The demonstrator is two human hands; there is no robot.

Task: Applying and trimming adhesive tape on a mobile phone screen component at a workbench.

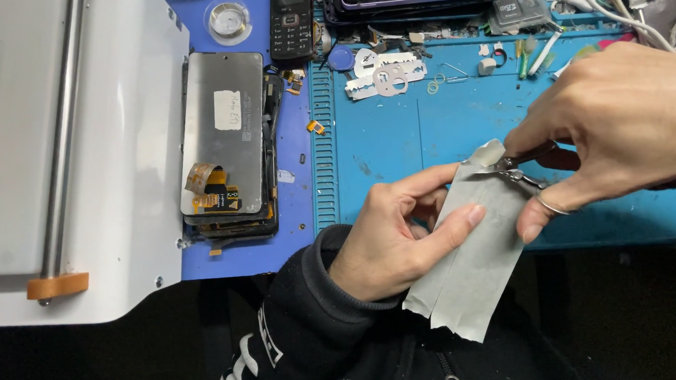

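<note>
The left hand (391,237) pinched a grey strip (472,256) between thumb and fingers, holding it out flat above the bench (442,123) edge so it stayed taut for the blades. The right hand (612,125) was closed on small scissors (523,169), a finger through the ring, their tips biting into the strip's top end. Off to the left a stack of phone screens (224,146) lay on the blue mat, well apart from the cutting.
</note>
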